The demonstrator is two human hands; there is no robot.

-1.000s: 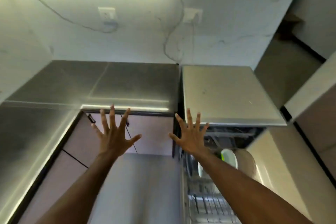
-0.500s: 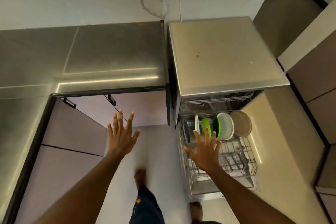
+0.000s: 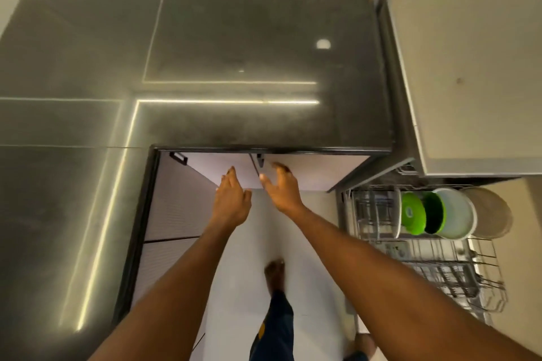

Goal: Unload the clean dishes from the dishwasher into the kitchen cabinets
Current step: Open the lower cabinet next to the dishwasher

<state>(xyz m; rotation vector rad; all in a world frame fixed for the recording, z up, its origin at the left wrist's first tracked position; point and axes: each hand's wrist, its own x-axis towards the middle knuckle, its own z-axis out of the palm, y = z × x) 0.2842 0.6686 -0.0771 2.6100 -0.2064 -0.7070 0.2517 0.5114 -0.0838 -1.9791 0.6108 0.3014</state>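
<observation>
The person is reaching both empty hands, left hand (image 3: 231, 202) and right hand (image 3: 281, 189), fingers loosely extended, toward the cabinet doors (image 3: 293, 173), while the rigid, likely slippery, breakable plates (image 3: 457, 214) are standing on edge in the dishwasher rack (image 3: 440, 269), best grasped by their rims.

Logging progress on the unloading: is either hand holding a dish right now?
No, the left hand and right hand are bare near the cabinet door.

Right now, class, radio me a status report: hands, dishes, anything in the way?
Left hand open, right hand open, both empty, near the cabinet doors. Dishes upright in the pulled-out rack, untouched. Cabinet doors closed.
</observation>
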